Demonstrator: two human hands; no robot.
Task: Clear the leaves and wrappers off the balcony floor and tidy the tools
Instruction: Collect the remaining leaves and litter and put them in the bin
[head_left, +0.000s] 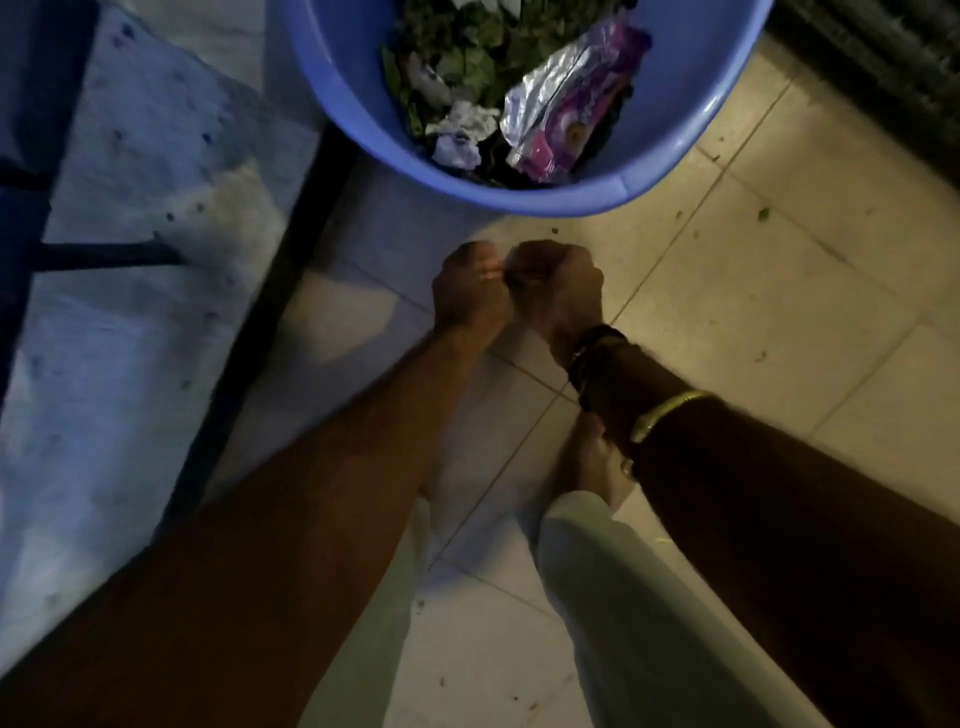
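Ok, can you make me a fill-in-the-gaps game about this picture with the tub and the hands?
1. The leaves and the pink wrapper lie inside a ____ tub.
2. The gold bangle is on the ____ arm.
3. The floor is covered with square ____.
Missing words: blue; right; tiles.

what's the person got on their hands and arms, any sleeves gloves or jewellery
No sleeves or gloves show on either arm. The right hand has dark bands stacked round its wrist, and a thin gold bangle sits further up that forearm. The left hand has a bare wrist; the picture is too blurred to tell whether it wears a ring.
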